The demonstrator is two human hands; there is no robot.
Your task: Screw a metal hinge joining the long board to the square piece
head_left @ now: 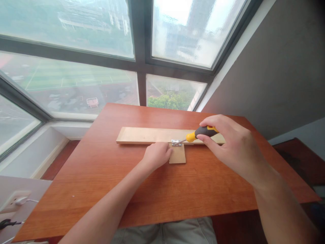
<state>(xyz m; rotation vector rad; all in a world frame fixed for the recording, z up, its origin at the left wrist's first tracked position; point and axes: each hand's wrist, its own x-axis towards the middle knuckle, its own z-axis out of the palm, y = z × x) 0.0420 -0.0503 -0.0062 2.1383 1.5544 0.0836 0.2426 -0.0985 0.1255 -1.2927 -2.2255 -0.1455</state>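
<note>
1. Centrally in the head view, a screwdriver (202,132) is pinched at its yellow-and-black handle by the fingers and thumb of the right hand (228,144), its tip set on a small metal hinge (176,143).
2. The hinge is seen where a long wooden board (149,135) meets a small wooden piece (178,155), both laid flat on the reddish table (177,193).
3. The left hand (156,156) is curled into a loose fist and pressed against that piece's left edge, just beside the hinge.
</note>
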